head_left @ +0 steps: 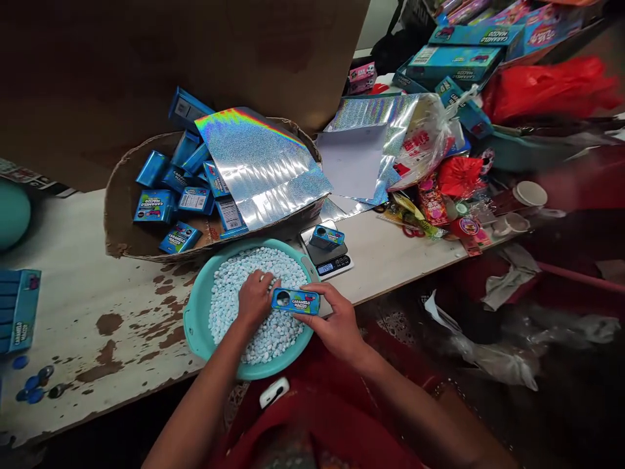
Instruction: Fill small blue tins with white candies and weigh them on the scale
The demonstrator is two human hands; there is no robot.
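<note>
A round turquoise basin (193,326) holds many small white and pale blue candies (229,299). My left hand (254,298) is in the candies with its fingers bent, close to the left end of a small blue tin; whether it holds any candies is hidden. My right hand (334,319) grips that blue tin (303,302) by its right end, between thumb and fingers, above the basin's right part. A dark round opening shows at the tin's left end. Behind the basin, a similar blue tin (332,235) rests on a small digital scale (336,266).
A cardboard box (117,195) with several blue packs and a shiny silver sheet (268,169) stands behind the basin. Blue caramel boxes (454,62), red plastic (551,88) and wrapped sweets (432,202) lie at the right. Blue caps (34,387) are at the far left.
</note>
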